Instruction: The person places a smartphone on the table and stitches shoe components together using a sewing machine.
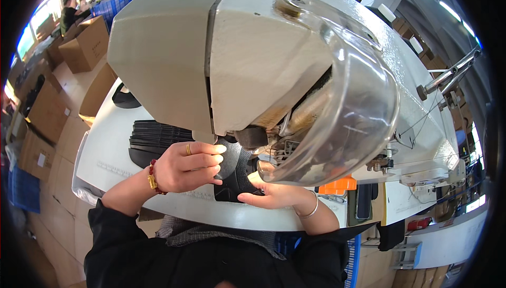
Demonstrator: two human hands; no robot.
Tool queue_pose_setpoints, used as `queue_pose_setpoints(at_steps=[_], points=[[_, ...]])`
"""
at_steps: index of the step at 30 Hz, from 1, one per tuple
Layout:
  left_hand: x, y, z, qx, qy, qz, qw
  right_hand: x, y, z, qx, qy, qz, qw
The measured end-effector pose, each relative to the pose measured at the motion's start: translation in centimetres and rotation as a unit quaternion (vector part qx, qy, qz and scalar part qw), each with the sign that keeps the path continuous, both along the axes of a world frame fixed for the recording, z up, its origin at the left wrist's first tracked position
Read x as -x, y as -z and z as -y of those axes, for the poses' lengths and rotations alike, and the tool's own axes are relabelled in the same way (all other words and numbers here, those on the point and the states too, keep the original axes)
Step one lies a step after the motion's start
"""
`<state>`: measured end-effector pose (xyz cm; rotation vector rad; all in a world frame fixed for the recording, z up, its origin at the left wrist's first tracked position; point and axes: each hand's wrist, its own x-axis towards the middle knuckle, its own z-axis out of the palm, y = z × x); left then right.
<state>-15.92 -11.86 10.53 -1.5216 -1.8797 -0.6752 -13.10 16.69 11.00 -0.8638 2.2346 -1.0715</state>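
Note:
In front of me, below the sewing machine head (263,61), lies a black mesh fabric piece (241,180) with a smooth grey curved piece (229,164) along its left side. My left hand (190,166), wearing a ring and a red beaded bracelet, has its fingers curled together, tips at the grey piece's left edge. My right hand (276,195) grips the black piece from the right, thumb on its near edge and fingers partly hidden under the clear guard (363,103). The machine head hides the needle area. Left of my left hand lies a stack of black pieces (155,140).
The white table (118,156) curves around me. A black curved part (125,98) lies at its far left. On the right are an orange object (337,185) and a phone (363,202). Cardboard boxes (87,45) and a seated person (71,15) are at the far left.

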Motion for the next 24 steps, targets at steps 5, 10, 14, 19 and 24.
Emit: queue_pose_setpoints(at_steps=[5, 10, 14, 19, 24], points=[[-0.3, -1.1, -0.3, -0.004, -0.022, -0.004, 1.000, 0.3, 0.9, -0.4, -0.021, 0.018, -0.084, 0.996], [-0.1, -2.2, -0.5, 0.018, -0.056, -0.047, 0.997, 0.9, 4.0, -0.8, -0.129, 0.000, -0.183, 0.975], [0.4, -2.0, -0.5, 0.016, -0.076, -0.044, 0.996, 1.5, 4.1, -1.2, 0.091, 0.024, -0.067, 0.993], [1.3, -0.6, -0.5, -0.021, -0.089, -0.034, 0.995, 1.3, 2.2, -1.4, 0.243, 0.082, 0.116, 0.959], [2.0, 0.8, 0.2, -0.012, -0.100, 0.012, 0.995, 1.5, 1.5, -1.9, 0.231, 0.078, 0.116, 0.963]])
